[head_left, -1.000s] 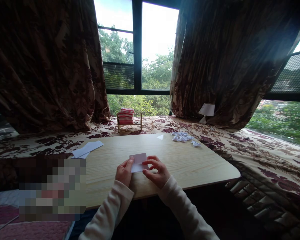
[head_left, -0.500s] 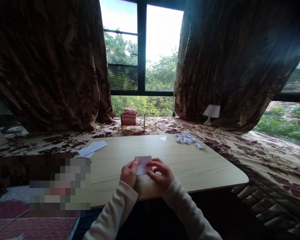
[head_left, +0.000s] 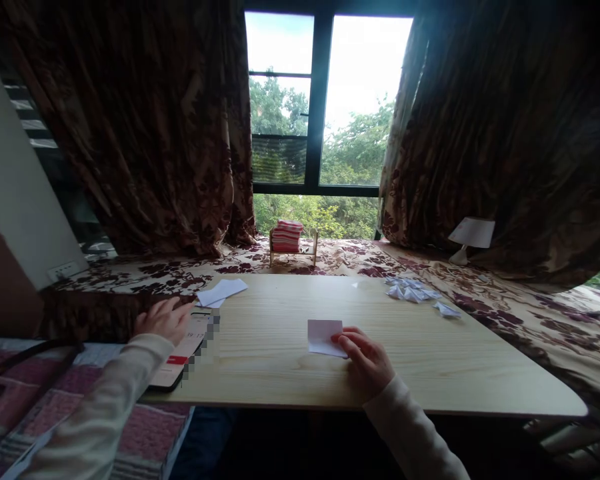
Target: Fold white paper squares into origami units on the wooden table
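Note:
Between the thumb and fingers of my right hand point(head_left: 371, 361) is a small white rectangular piece of paper point(head_left: 322, 335), held just over the front middle of the table. My left hand point(head_left: 164, 321) reaches to the table's left edge, its fingers extended over a phone point(head_left: 189, 345) with a lit screen. Whether the fingertips touch the phone I cannot tell. Just beyond that hand lie white paper sheets point(head_left: 223, 292), overlapping one another.
Folded white paper pieces point(head_left: 410, 291) are heaped at the table's point(head_left: 280, 380) far right, one point(head_left: 448, 311) a bit apart. Behind the table, a small rack point(head_left: 293, 252) bears pink striped cloths point(head_left: 287, 235). A lamp point(head_left: 473, 233) stands back right, and a pink quilted cover point(head_left: 145, 433) lies lower left.
My left hand has let go of the paper and moved left to the phone. The right hand keeps the paper. The view has turned left.

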Action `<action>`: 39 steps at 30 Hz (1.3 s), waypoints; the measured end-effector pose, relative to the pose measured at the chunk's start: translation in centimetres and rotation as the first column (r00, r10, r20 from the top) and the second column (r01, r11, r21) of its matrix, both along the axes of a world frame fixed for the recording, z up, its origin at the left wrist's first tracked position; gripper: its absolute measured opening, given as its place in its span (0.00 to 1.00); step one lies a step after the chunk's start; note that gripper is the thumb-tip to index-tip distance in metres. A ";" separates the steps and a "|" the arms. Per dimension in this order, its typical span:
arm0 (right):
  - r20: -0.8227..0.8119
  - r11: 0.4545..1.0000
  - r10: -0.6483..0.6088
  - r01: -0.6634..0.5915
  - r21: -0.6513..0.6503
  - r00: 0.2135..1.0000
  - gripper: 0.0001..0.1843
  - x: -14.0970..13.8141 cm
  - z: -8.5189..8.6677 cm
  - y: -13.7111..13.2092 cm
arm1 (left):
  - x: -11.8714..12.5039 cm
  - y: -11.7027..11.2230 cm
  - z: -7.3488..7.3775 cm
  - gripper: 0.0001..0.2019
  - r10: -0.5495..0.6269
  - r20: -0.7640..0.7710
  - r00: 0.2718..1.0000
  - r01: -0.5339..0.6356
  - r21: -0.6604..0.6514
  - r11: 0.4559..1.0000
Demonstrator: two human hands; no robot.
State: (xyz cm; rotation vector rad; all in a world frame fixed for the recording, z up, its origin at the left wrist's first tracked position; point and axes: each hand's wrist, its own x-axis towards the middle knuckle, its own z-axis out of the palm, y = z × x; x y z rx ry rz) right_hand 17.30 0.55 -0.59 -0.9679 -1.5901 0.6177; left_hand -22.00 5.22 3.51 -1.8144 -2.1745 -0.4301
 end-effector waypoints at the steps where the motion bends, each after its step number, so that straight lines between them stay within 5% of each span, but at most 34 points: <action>1: 0.008 1.000 0.000 0.000 -0.002 1.000 0.15 0.0 0.0 0.0 | -0.6 0.6 -0.3 0.20 -0.018 -0.013 1.000 0.017 -0.080 0.997; 9: -0.006 0.999 -0.035 0.035 -0.015 0.999 0.17 -0.1 -0.3 0.1 | -1.0 1.9 -1.3 0.25 -0.106 -0.065 0.992 0.091 -0.206 0.974; 18: 0.026 0.999 -0.033 0.034 -0.032 0.999 0.17 0.3 -0.9 0.4 | -2.0 -5.5 0.5 0.19 -0.124 -0.063 0.990 0.122 -0.039 0.992; 24: 0.026 0.996 -0.055 0.057 -0.066 0.998 0.19 0.3 -1.1 0.6 | 1.2 -7.7 0.9 0.40 0.177 0.122 0.977 -0.160 -0.135 0.978; 27: 0.014 0.995 -0.060 0.061 -0.081 0.998 0.20 0.3 -1.2 0.6 | 3.3 -7.4 0.2 0.47 0.228 0.107 0.968 -0.205 -0.189 0.960; 39: -0.010 0.993 -0.060 0.058 -0.103 0.998 0.20 0.2 -1.2 0.6 | 4.5 -7.1 -0.4 0.40 0.282 0.070 0.957 -0.269 -0.150 0.951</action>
